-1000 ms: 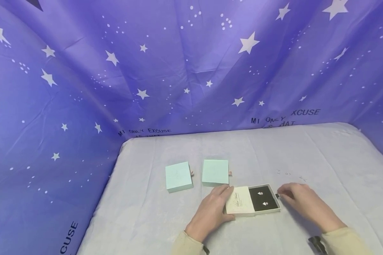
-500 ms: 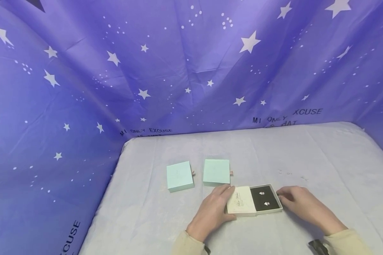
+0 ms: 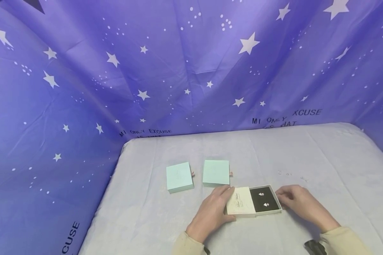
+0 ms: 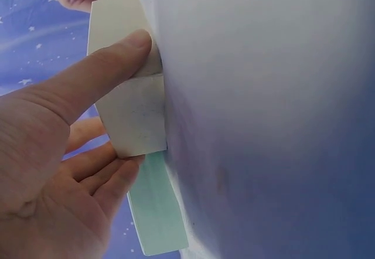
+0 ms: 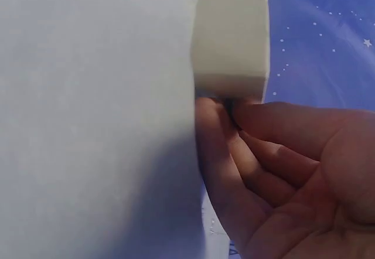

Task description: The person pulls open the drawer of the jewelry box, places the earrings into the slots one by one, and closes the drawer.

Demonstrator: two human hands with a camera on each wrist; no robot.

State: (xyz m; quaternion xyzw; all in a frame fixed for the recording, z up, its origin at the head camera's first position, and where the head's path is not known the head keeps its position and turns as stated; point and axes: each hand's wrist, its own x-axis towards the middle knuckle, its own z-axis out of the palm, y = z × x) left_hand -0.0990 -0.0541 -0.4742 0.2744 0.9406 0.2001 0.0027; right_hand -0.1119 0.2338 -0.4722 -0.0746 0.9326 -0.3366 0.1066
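A cream jewellery box (image 3: 240, 202) lies on the cloth with its drawer (image 3: 268, 212) pulled partway out to the right. Inside the drawer a black insert (image 3: 258, 200) carries two small earrings (image 3: 266, 204). My left hand (image 3: 210, 209) grips the left end of the box's sleeve, thumb along the near side and fingers at the far side. At the drawer's right end, my right hand (image 3: 301, 203) pinches the black pull tab (image 5: 229, 104) between thumb and finger. In the head view the fingers hide that tab.
Two mint-green boxes (image 3: 179, 177) with small orange tabs stand behind and left of the cream box. Small clear or silvery pieces (image 3: 288, 174) lie on the pale cloth (image 3: 146, 219) beyond my right hand. A purple star-printed curtain (image 3: 178, 71) hangs along the back and sides.
My right hand's fingers have moved slightly closer to the drawer's end, covering the black tab seen earlier. The left hand and the drawer have stayed nearly the same.
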